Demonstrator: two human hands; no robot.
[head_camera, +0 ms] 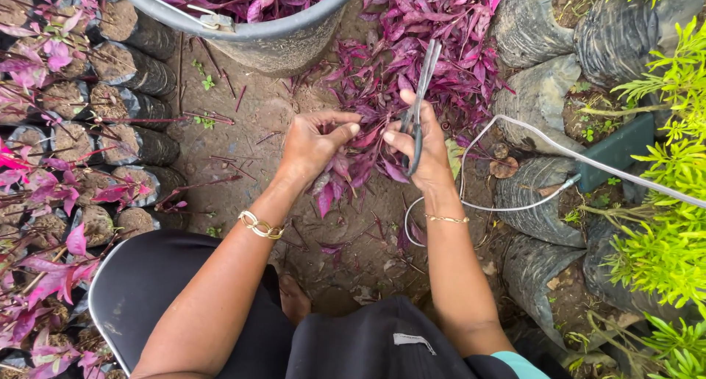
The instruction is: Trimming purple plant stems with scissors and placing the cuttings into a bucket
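Left hand [312, 145] pinched around a bunch of purple cuttings [346, 173]; right hand [419, 147] gripping scissors [419, 103], blades pointing up. Grey bucket [279, 37] of purple leaves just above; potted seedlings [110, 107] at left.

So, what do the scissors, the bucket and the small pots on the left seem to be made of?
Scissors in the right hand: dull grey metal blades, dark handles, probably plastic.
Bucket: grey and matte with a thick rim, likely plastic or rubber.
Pots: thin black plastic bags, judging by the glossy wrinkles, filled with soil.
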